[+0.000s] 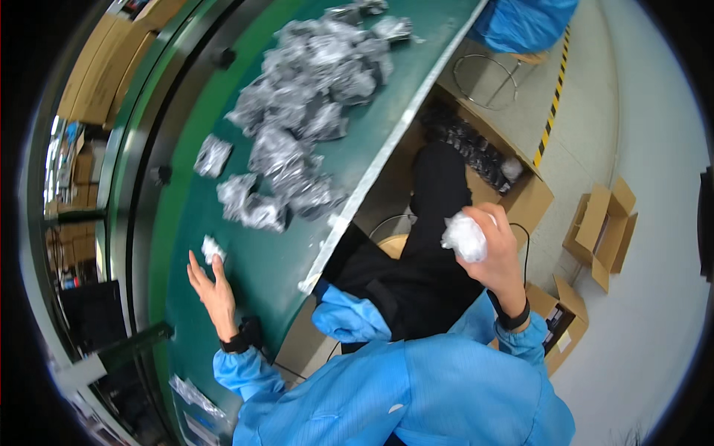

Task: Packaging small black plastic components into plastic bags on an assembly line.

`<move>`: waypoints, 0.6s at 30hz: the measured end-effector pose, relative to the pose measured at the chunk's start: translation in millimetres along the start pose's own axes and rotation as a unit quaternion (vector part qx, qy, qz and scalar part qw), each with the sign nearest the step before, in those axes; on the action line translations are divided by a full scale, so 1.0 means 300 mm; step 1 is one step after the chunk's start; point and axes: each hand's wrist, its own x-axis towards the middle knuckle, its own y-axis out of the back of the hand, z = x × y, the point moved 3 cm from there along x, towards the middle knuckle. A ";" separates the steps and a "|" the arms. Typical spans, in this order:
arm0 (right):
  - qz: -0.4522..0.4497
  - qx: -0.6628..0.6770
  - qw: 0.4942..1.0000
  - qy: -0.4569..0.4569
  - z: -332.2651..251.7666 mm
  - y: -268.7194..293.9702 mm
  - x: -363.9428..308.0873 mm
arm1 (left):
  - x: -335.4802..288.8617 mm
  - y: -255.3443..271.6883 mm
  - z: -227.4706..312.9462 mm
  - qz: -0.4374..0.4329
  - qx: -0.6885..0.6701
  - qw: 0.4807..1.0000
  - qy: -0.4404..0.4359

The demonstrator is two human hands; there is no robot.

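Note:
My right hand is raised over the space beside the bench, its fingers closed round a white plastic-wrapped bundle. What the wrapping contains does not show. Over the green bench top, my left hand has its fingers spread. A small crumpled white plastic piece lies at its thumb tip; whether they touch I cannot tell. Farther up the bench is a large heap of dark items in clear plastic bags. One bagged item lies apart on the left.
An open carton with rows of dark items stands right of my legs. Two smaller open cartons are on the floor at right. A stool with a blue cover stands ahead. Flat plastic bags lie at the bench's near end.

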 end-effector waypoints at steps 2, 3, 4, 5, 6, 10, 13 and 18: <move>0.072 -0.068 0.994 -0.047 0.142 0.043 -0.093 | 0.031 -0.041 0.035 -0.038 0.056 0.998 -0.012; 0.110 -0.053 0.988 -0.093 0.235 0.059 -0.135 | 0.057 -0.055 -0.010 -0.037 0.058 0.996 -0.051; 0.141 -0.037 0.979 -0.139 0.319 0.072 -0.184 | 0.075 -0.056 -0.079 -0.037 0.063 0.994 -0.084; 0.192 -0.006 0.964 -0.185 0.418 0.082 -0.228 | 0.083 -0.061 -0.112 -0.024 0.044 0.995 -0.085; 0.244 0.027 0.942 -0.227 0.530 0.074 -0.236 | 0.094 -0.056 -0.151 -0.001 0.040 0.993 -0.111; 0.315 -0.052 0.898 -0.304 0.980 -0.043 -0.154 | 0.091 0.000 -0.183 -0.015 -0.082 0.991 -0.105; 0.395 -0.025 0.844 -0.362 1.357 -0.207 -0.127 | 0.074 0.002 -0.247 0.016 -0.169 0.985 -0.043; 0.332 -0.121 0.813 -0.464 1.612 -0.432 -0.101 | 0.118 0.129 -0.485 0.127 -0.164 0.965 0.159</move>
